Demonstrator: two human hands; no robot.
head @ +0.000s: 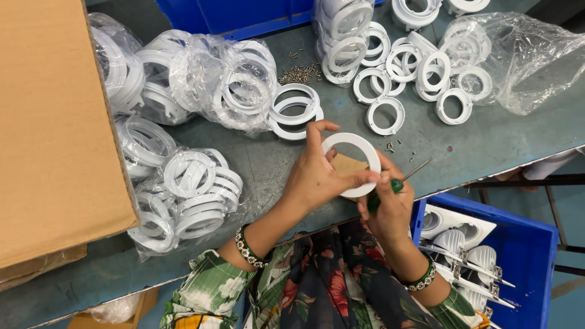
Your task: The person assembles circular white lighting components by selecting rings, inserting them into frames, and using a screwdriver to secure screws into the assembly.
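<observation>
Above the near edge of the grey-green worktable (487, 146), the left hand (314, 176) pinches a white plastic ring (352, 163) by its rim — the right hand (390, 204), just beside it, grips a green-handled screwdriver (396, 183).

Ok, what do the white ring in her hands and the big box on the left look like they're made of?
White ring: likely moulded plastic, smooth, matte and uniformly white. Box: brown corrugated cardboard, dull surface with a folded edge.
</observation>
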